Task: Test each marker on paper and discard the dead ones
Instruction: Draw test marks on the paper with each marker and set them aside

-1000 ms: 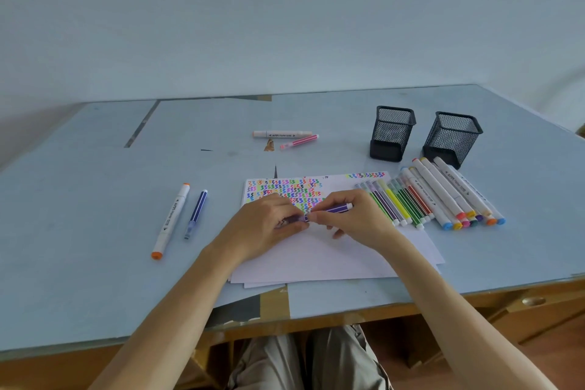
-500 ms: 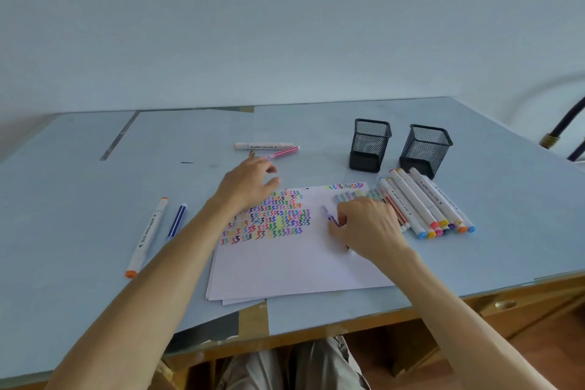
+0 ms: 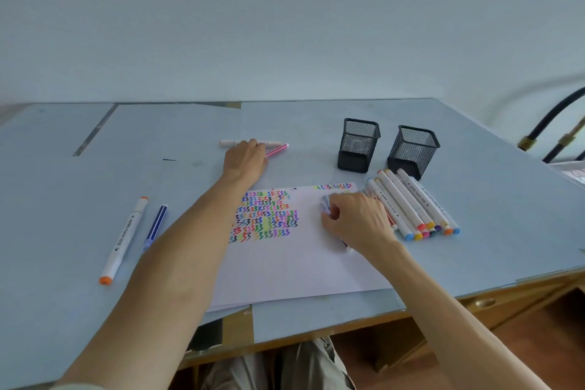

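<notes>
White paper [image 3: 300, 266] lies near the table's front edge, with rows of coloured test squiggles [image 3: 266, 218] on its upper left. My right hand [image 3: 357, 222] grips a purple marker [image 3: 325, 204] low over the paper's right side, beside a row of several markers [image 3: 414, 209]. My left hand [image 3: 245, 161] is stretched to the far side of the table, where its fingers curl down over the near end of a pink marker [image 3: 278, 150]. A white marker [image 3: 273, 143] lies just behind its fingertips.
Two black mesh cups [image 3: 357, 146] [image 3: 413, 150] stand behind the marker row. To the left lie a white marker with an orange cap [image 3: 125, 239] and a thin blue marker [image 3: 155, 225]. A dark hose [image 3: 550, 120] is at the right edge.
My hands parted from the purple marker they held together. The left hand reached away to the pink marker. The right hand carried the purple marker right, toward the marker row.
</notes>
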